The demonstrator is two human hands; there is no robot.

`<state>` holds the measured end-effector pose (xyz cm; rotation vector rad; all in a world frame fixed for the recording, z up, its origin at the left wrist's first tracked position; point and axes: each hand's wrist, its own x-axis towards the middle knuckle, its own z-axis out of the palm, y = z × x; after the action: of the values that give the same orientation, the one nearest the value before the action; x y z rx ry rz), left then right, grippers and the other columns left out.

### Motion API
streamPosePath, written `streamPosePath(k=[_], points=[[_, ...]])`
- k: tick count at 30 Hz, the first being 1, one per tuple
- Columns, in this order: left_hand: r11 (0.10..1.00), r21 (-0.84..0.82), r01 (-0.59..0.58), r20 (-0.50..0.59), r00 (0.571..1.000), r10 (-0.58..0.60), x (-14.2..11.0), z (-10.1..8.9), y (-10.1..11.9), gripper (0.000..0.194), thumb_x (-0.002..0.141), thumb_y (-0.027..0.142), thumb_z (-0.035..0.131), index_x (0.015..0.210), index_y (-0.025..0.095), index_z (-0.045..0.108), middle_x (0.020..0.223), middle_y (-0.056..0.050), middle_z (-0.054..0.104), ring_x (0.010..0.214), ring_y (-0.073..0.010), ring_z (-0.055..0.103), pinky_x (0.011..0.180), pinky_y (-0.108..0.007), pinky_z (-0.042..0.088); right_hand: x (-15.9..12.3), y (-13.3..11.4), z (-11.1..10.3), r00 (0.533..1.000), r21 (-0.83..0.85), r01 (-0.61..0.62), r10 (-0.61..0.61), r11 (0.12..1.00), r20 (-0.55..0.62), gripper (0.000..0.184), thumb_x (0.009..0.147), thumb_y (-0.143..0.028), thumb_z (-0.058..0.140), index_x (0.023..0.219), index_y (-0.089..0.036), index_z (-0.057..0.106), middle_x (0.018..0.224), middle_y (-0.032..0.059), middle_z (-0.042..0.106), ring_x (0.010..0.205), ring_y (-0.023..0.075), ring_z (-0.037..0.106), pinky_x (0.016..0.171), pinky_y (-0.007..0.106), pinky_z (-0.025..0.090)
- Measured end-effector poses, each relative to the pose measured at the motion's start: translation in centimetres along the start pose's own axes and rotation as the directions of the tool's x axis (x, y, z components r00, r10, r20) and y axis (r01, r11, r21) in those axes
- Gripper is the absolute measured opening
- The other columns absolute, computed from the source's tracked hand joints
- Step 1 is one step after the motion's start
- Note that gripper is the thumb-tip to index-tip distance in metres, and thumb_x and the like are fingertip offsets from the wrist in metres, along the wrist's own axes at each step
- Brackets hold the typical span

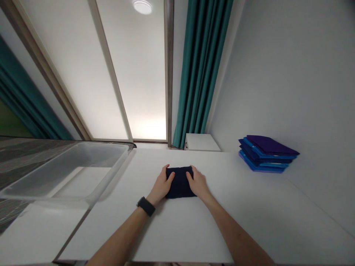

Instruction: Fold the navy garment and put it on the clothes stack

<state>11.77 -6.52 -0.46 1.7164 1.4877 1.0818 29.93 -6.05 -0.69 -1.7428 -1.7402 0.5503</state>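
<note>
A small folded dark navy cloth (179,181) lies on the white table (194,225), in the middle ahead of me. My left hand (161,186) grips its left edge, thumb on top and fingers curled round the side. My right hand (197,182) grips its right edge the same way. A black watch (145,206) sits on my left wrist. Both forearms reach in from the bottom of the view.
A stack of folded blue and purple cloths (266,153) rests at the table's far right by the wall. A clear plastic bin (69,170) stands at the left. A small white cabinet (202,142) and teal curtains (201,70) are behind the table.
</note>
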Motion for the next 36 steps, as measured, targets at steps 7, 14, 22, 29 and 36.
streamPosePath(k=[7, 14, 22, 29, 36], points=[[0.835, 0.495, -0.241, 0.074, 0.969, 0.236, 1.1, -1.4, 2.1, 0.044, 0.093, 0.026, 0.045, 0.135, 0.014, 0.047, 0.134, -0.017, 0.054, 0.124, -0.0296, 0.05, 0.102, -0.047, 0.041, -0.2, -0.7, -0.6, 0.995, -0.259, -0.016, 0.041, 0.966, 0.093, 0.055, 0.097, -0.033, 0.037, 0.15, -0.019, 0.029, 0.131, 0.0137, 0.06, 0.12, 0.0278, 0.054, 0.1, 0.045, 0.033], [0.81, 0.401, -0.428, 0.285, 0.898, 0.334, 1.3, 1.2, 4.6, 0.041, 0.093, 0.029, 0.042, 0.128, 0.012, 0.056, 0.139, -0.019, 0.054, 0.133, -0.03, 0.044, 0.113, -0.046, 0.028, 0.0, 0.2, -0.4, 0.997, -0.177, 0.004, 0.01, 0.984, 0.079, 0.05, 0.096, -0.031, 0.039, 0.145, -0.02, 0.037, 0.129, 0.0139, 0.061, 0.119, 0.0287, 0.054, 0.1, 0.045, 0.031], [0.858, 0.337, -0.387, 0.229, 0.918, 0.324, 0.6, 2.3, 2.6, 0.044, 0.093, 0.03, 0.043, 0.133, 0.013, 0.054, 0.144, -0.017, 0.049, 0.139, -0.0301, 0.038, 0.117, -0.047, 0.019, 0.3, 0.8, -0.5, 0.994, -0.104, 0.028, -0.017, 0.994, 0.111, 0.046, 0.096, -0.028, 0.039, 0.141, -0.02, 0.042, 0.135, 0.014, 0.058, 0.121, 0.028, 0.054, 0.101, 0.047, 0.031], [0.806, 0.425, -0.413, 0.259, 0.908, 0.328, 0.1, 2.2, 3.3, 0.047, 0.093, 0.028, 0.042, 0.137, 0.014, 0.05, 0.146, -0.016, 0.048, 0.14, -0.0301, 0.035, 0.118, -0.049, 0.016, 0.7, 1.3, -0.1, 0.997, -0.019, 0.003, -0.002, 1.0, 0.083, 0.047, 0.093, -0.029, 0.046, 0.139, -0.019, 0.046, 0.127, 0.0132, 0.064, 0.119, 0.0264, 0.056, 0.102, 0.044, 0.034], [0.792, 0.439, -0.424, 0.247, 0.905, 0.348, -0.1, 1.9, 3.1, 0.048, 0.095, 0.029, 0.04, 0.14, 0.016, 0.047, 0.146, -0.013, 0.048, 0.141, -0.0275, 0.035, 0.119, -0.047, 0.015, 0.9, 1.4, 0.3, 0.999, 0.28, 0.012, -0.021, 0.96, 0.031, 0.053, 0.083, -0.028, 0.056, 0.135, -0.023, 0.05, 0.109, 0.0062, 0.069, 0.103, 0.0229, 0.062, 0.096, 0.039, 0.042]])
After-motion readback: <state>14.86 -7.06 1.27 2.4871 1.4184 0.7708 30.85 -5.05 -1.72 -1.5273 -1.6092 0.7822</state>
